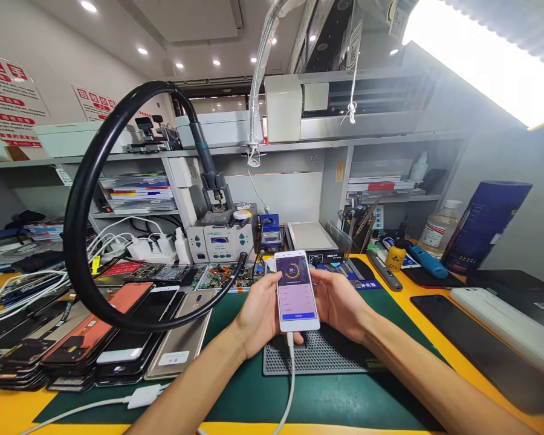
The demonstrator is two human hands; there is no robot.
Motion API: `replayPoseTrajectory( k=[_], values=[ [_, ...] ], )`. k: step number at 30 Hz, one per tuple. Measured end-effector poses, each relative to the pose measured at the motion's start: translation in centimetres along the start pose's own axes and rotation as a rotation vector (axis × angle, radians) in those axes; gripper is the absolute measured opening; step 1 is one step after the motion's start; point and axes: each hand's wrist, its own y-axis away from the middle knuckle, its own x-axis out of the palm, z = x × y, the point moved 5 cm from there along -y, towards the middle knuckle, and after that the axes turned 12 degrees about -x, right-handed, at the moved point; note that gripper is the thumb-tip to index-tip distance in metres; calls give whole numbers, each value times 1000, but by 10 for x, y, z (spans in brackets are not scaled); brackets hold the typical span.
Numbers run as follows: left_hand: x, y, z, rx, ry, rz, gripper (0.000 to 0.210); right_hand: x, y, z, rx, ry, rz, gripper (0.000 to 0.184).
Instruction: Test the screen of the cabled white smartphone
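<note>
Head view: left hand [257, 311] and right hand [342, 302] steady a phone [298, 324], fingers [298, 339] wrapped around its sides, just below frame centre; cable [292, 368] already plugged in; screen [292, 270] reads 70, seemingly part-done, the remainder outstanding.

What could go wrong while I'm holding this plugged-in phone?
The white cable is plugged into the white phone's bottom edge, so a snag could tug the phone or loosen the connection. If your left hand slips, the phone might drop toward the perforated mat.
</note>
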Motion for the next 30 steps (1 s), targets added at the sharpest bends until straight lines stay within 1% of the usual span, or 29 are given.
replayPoseTrajectory(
  k=[3,7,15,21,25,28,30],
  values=[
    [0,0,0,-4,1,13,51,2,1,1,3,-2,4,35],
    [-3,-2,1,-11,19,2,49,3,1,2,7,-9,17,35],
    [-2,-1,2,6,-4,9,44,2,-1,1,14,-16,-2,38],
    [-1,-1,1,10,-1,9,44,1,-1,0,13,-28,-2,36],
    [-3,-1,1,-29,60,34,43,-4,-3,-2,30,-89,-2,32],
    [-4,-1,3,-100,145,58,47,-8,-4,-6,92,-162,13,33],
    [-5,-1,3,-132,180,60,51,-10,-4,-9,133,-167,20,34]
  ],
)
